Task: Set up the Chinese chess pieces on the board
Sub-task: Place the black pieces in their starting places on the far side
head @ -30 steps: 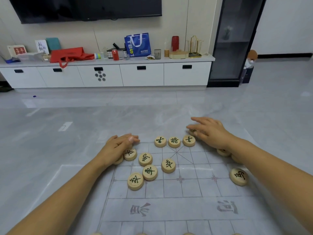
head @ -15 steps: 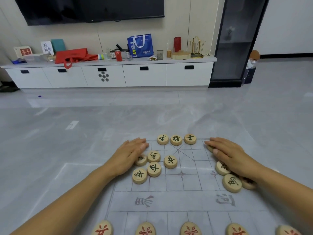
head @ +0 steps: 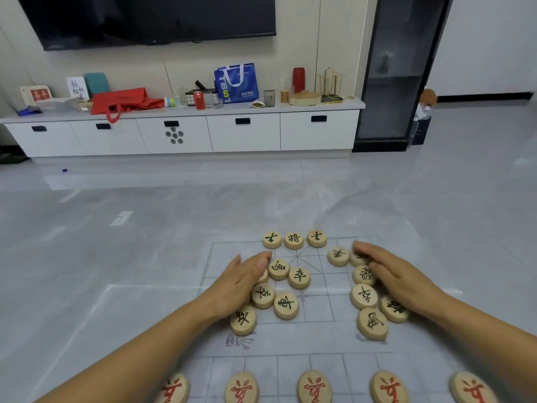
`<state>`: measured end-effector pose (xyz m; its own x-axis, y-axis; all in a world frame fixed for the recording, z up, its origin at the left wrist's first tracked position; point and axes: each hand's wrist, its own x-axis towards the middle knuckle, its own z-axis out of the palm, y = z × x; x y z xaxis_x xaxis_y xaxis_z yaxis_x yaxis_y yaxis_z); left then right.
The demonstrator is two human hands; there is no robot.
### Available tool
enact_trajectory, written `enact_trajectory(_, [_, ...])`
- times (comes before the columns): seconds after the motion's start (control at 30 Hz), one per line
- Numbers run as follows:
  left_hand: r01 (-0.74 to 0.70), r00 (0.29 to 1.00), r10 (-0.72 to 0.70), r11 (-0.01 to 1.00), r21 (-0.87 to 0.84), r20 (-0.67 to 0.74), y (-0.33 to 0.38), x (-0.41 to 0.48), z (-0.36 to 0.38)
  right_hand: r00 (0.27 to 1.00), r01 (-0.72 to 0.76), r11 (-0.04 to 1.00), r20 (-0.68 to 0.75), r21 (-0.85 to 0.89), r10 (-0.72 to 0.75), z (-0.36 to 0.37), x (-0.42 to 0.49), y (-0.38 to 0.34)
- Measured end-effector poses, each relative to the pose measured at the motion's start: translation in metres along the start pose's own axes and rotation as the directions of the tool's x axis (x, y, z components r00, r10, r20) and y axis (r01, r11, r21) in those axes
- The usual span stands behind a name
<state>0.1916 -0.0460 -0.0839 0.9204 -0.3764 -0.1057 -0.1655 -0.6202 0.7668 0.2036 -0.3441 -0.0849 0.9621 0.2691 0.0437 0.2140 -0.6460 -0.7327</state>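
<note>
A translucent chess board [head: 319, 344] lies on grey floor tiles [head: 116, 228]. Left hand [head: 242, 279] and right hand [head: 398, 277], fingers flat, rest on green-lettered pieces [head: 286, 305].

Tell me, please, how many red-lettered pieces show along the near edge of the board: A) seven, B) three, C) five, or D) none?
C: five red-lettered pieces sit in a row along the bottom of the board, the leftmost partly behind the left forearm, while the pieces farther out carry dark lettering.
</note>
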Motion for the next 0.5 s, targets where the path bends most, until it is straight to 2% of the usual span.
enact_trajectory(0.03, [-0.013,1.0,0.012,1.0,0.007,0.022,0.004,0.002,0.004,0.999,0.016,1.0,0.045,0.011,-0.017,0.005,0.001,-0.003])
enact_trajectory(0.1, [-0.005,1.0,0.006,0.997,-0.077,0.023,0.01,0.006,0.009,0.999,0.017,0.995,0.043,0.103,-0.022,0.008,0.004,-0.007])
enact_trajectory(0.17, [0.012,0.998,-0.024,0.983,-0.183,-0.066,0.011,0.005,0.002,0.997,0.01,0.989,-0.076,0.146,0.001,0.0,0.006,-0.004])
enact_trajectory(0.2, [0.006,0.988,-0.033,0.985,-0.173,-0.15,0.007,0.004,-0.006,0.988,0.0,0.993,-0.154,0.122,0.018,-0.007,0.006,0.002])
enact_trajectory(0.3, [0.043,0.918,-0.016,0.997,0.059,-0.397,-0.019,-0.001,-0.04,0.943,-0.069,0.989,-0.316,0.13,0.108,-0.022,0.003,0.017])
enact_trajectory(0.37, [0.093,0.908,-0.022,0.985,0.149,-0.418,-0.039,-0.005,-0.055,0.937,-0.087,0.977,-0.317,0.194,0.147,-0.022,0.003,0.019])
enact_trajectory(0.5, [0.099,0.912,0.053,0.934,0.343,-0.407,-0.061,-0.002,-0.053,0.963,-0.049,0.987,-0.255,0.152,0.087,-0.017,0.002,0.016])
